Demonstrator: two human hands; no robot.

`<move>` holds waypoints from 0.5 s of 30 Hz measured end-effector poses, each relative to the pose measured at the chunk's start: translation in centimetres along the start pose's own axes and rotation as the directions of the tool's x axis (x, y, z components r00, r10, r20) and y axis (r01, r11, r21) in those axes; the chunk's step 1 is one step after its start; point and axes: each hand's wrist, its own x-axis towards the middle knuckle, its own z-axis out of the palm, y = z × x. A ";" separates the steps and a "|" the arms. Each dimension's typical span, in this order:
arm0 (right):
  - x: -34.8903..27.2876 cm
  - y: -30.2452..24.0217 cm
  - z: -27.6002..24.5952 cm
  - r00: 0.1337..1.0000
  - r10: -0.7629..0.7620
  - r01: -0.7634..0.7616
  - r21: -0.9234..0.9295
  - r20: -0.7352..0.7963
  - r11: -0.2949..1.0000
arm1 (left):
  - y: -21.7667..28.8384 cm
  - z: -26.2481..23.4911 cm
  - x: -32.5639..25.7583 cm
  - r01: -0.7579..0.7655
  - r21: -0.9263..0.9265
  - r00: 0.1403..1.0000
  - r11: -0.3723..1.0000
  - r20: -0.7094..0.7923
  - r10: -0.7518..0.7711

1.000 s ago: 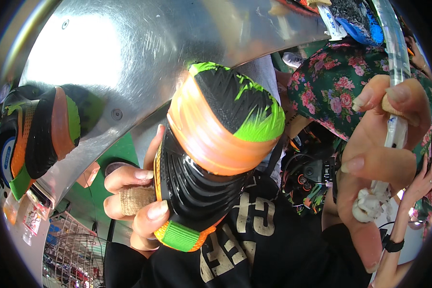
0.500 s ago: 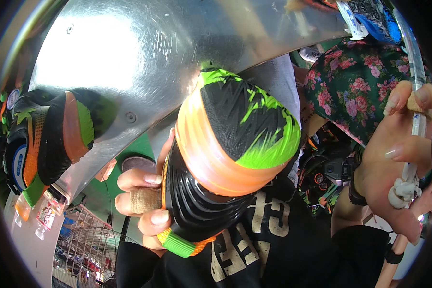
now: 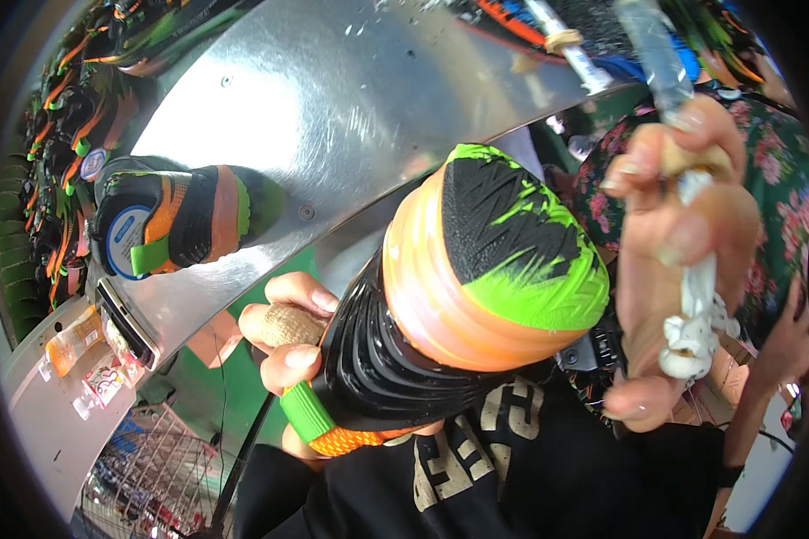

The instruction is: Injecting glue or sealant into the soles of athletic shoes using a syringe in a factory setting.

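In the middle, my left hand (image 3: 292, 332) grips a sneaker (image 3: 476, 269) with a black and bright green toe, a glossy orange band and a black ridged part. A tan wrap covers one of its fingers; the rest of the hand is behind the shoe. My right hand (image 3: 683, 242), raised to the right of the toe and apart from it, is closed around a slim stick-like tool (image 3: 658, 54). The tool has a clear upper length and a lumpy white end (image 3: 689, 350) below my palm. A second sneaker (image 3: 175, 220) lies on the shiny metal table (image 3: 351, 117) to the left.
Many similar shoes (image 3: 72, 153) are piled along the far left. A phone (image 3: 126, 323) and small packets (image 3: 74, 341) lie on a ledge, above a wire basket (image 3: 153, 458). Another white-handled tool (image 3: 571, 49) rests at the table's far edge. A person in floral fabric (image 3: 773, 180) is at the right.
My right hand has moved left, closer to the shoe, with the tool still in it. The held shoe sits slightly further right, and the whole view has shifted.
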 end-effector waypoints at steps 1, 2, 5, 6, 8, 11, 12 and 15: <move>-3.9 2.4 -2.9 1.000 -0.010 0.010 0.072 -0.011 0.997 | 0.5 0.4 0.0 -0.047 -0.004 0.999 0.999 -0.001 0.047; -5.7 3.2 -4.5 1.000 -0.017 0.019 0.144 -0.017 0.989 | 0.9 0.8 0.0 -0.088 -0.008 0.996 0.996 0.000 0.088; 2.4 -4.5 0.6 0.999 -0.033 0.039 0.342 -0.024 0.939 | 0.4 2.8 -0.5 -0.199 -0.034 0.980 0.979 0.001 0.199; 6.4 -9.0 2.7 0.999 -0.025 0.032 0.393 -0.025 0.919 | 0.8 3.3 -0.5 -0.232 -0.059 0.972 0.971 0.008 0.233; 12.0 -15.0 7.2 0.997 -0.062 0.076 0.581 -0.043 0.811 | 3.2 0.5 0.0 -0.126 0.031 0.952 0.992 0.284 0.113; 13.0 -17.9 8.4 0.993 -0.111 0.093 0.753 -0.026 0.651 | 2.3 0.9 -1.4 -0.146 -0.011 0.969 0.989 0.202 0.145; 13.2 -18.7 8.4 0.992 -0.125 0.099 0.803 -0.031 0.587 | 2.4 1.3 -1.4 -0.163 -0.024 0.972 0.986 0.170 0.165; 12.0 -18.6 8.3 0.985 -0.169 0.092 0.929 -0.032 0.358 | 3.6 0.7 -0.9 -0.167 0.011 0.951 0.986 0.265 0.158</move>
